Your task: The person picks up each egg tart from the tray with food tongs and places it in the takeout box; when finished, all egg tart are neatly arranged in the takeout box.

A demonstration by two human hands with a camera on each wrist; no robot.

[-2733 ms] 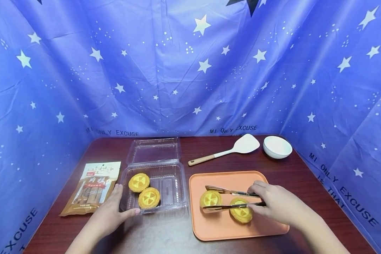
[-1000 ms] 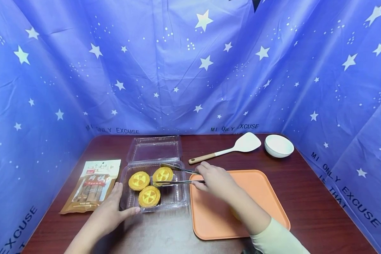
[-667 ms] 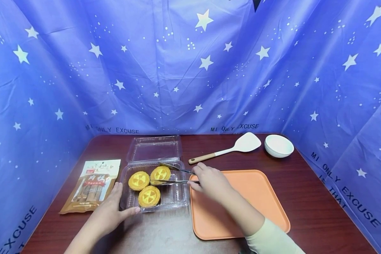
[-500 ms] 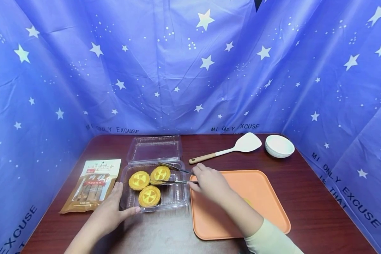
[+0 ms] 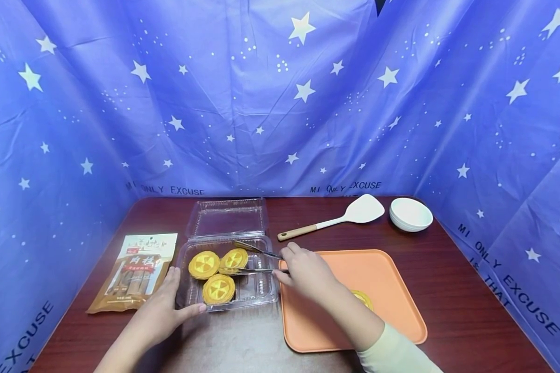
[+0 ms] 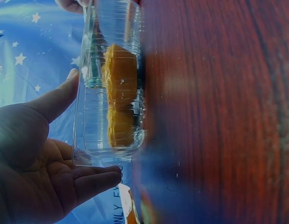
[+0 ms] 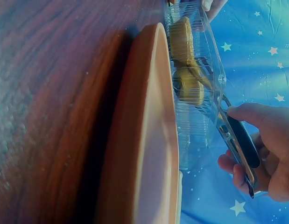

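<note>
- Round tart (image 5: 235,259): inside the clear box, in its far half, between the arms of the tongs. Whether it touches the box floor is hard to tell. Its top is yellow with a pale, petal-like pattern, and its ridged side is golden brown.
- Clear box (image 5: 259,288): holds three tarts. Besides the one at the tongs, there is a left tart (image 5: 204,265) just beside it and a near tart (image 5: 219,289) towards the front wall, all alike and face up. The clear lid (image 5: 228,220) is laid back on the far side.
- Tongs (image 5: 267,270): reach over the right wall of the box, one arm along the tart's far side, the other over its near side. I cannot tell whether they squeeze it.
- Right hand (image 5: 308,269): pinches the tongs' handle between thumb and fingers.
- Left hand (image 5: 163,311): at the box's near left corner, thumb and fingers spread apart, thumb tip at the rim.
- Orange tray (image 5: 315,329): just right of the box, bearing one tart (image 5: 364,298), partly hidden by the right forearm.
- White bowls (image 5: 409,215): stacked, far right.
- White spatula (image 5: 364,210): behind the tray, wooden handle pointing left.
- Snack bag (image 5: 135,274): flat, left of the box, brown strips showing through its window.
- Table (image 5: 242,342): dark reddish wood.
</note>
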